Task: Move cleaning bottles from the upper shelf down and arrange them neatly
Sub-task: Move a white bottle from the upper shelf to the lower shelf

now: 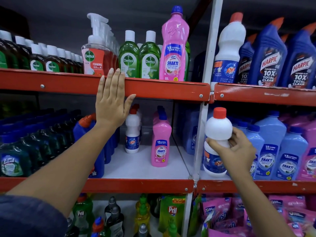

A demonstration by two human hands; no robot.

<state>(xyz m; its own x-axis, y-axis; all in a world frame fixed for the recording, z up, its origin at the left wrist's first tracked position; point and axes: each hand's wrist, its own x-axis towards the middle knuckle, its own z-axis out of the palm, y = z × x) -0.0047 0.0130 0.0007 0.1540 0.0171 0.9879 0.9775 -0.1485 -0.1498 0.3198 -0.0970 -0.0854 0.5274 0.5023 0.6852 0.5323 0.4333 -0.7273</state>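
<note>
My right hand grips a white Rin bottle with a red cap by its waist, in front of the white upright post at middle-shelf height. My left hand lies flat and open against the red front rail of the upper shelf. On that upper shelf stand a pink Shakti bottle and, right of the post, another white Rin bottle. The middle shelf holds a row of Rin bottles and a row of pink Shakti bottles.
Green Dettol bottles, a Dettol foaming pump and brown Dettol bottles fill the upper left. Blue Harpic bottles stand upper right. Blue Shakti jugs crowd the middle right. Dark green and blue bottles fill the middle left; Pril bottles sit below.
</note>
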